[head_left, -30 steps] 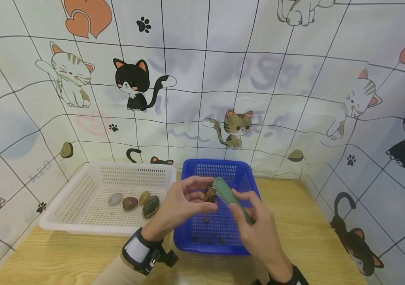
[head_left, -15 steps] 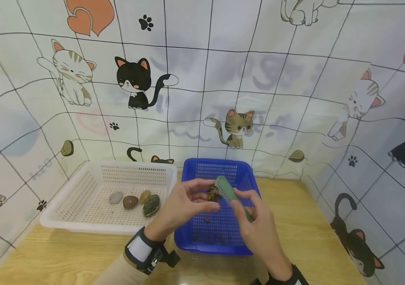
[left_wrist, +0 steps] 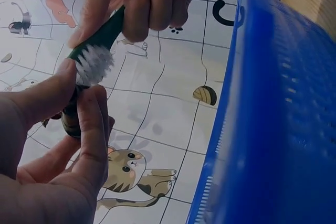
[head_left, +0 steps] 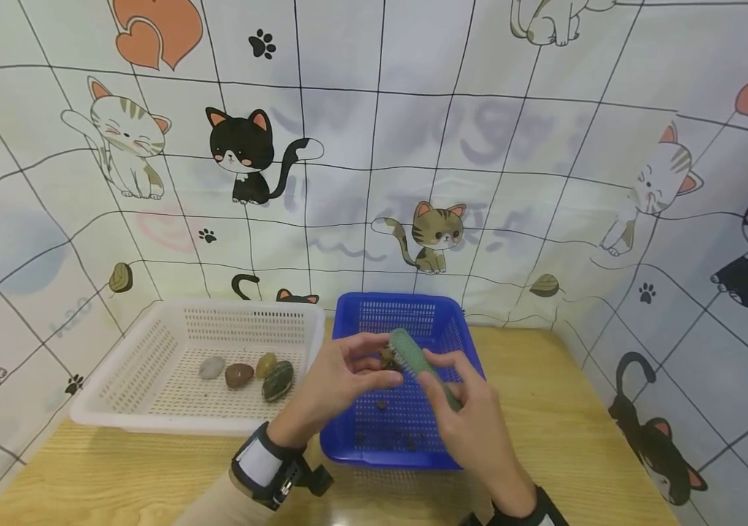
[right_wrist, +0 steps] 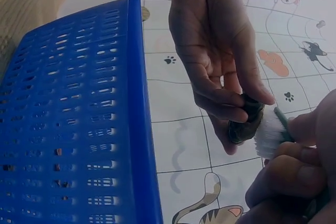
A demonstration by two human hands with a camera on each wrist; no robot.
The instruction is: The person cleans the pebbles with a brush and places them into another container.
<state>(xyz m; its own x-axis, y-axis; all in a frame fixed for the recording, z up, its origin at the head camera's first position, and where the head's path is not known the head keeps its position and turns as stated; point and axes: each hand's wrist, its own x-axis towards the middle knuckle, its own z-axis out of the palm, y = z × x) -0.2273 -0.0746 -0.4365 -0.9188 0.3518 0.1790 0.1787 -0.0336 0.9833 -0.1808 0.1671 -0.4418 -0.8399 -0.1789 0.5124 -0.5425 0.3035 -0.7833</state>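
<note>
Over the blue basket (head_left: 394,462), my left hand (head_left: 334,376) pinches a dark stone with brown patches (head_left: 387,359) between thumb and fingertips. In the right wrist view the stone (right_wrist: 245,125) looks dark and glossy, partly covered by fingers. My right hand (head_left: 479,424) grips the handle of a green scrubbing brush (head_left: 416,356), its head slanting up and left. White bristles (left_wrist: 94,64) face the stone's upper side in the left wrist view, touching or nearly touching it. Curled fingers hide most of the brush handle.
Small brown bits (head_left: 381,405) lie on the blue basket's floor. To its left stands a white basket (head_left: 170,421) holding several stones, among them a dark green one (head_left: 278,381) and a reddish-brown one (head_left: 239,375). A cat-print sheet (head_left: 348,183) hangs behind the wooden table (head_left: 545,438).
The brush head has shifted slightly left and down across the stone since half a second ago. Both hands keep their holds, and the stones in the white basket stay put.
</note>
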